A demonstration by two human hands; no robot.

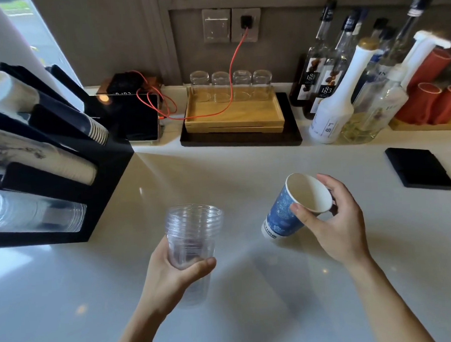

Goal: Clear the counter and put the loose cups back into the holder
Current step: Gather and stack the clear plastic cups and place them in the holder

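My left hand (172, 274) grips a nested stack of clear plastic cups (193, 229), held upright above the white counter (250, 299). My right hand (335, 223) holds a blue patterned paper cup (285, 214) by its rim, tilted with the mouth facing me and its base close to the counter. The black cup holder (111, 181) stands at the left. Its slots hold lying stacks of clear plastic cups (35, 212), white paper cups (72, 169) and striped dark cups (96, 130).
A wooden tray (232, 118) with several upturned glasses sits on a black tray at the back. A red cable (230, 75) runs across it to a wall socket. Syrup bottles (345, 88) and red cups (428, 102) crowd the back right. A black pad (420, 167) lies right.
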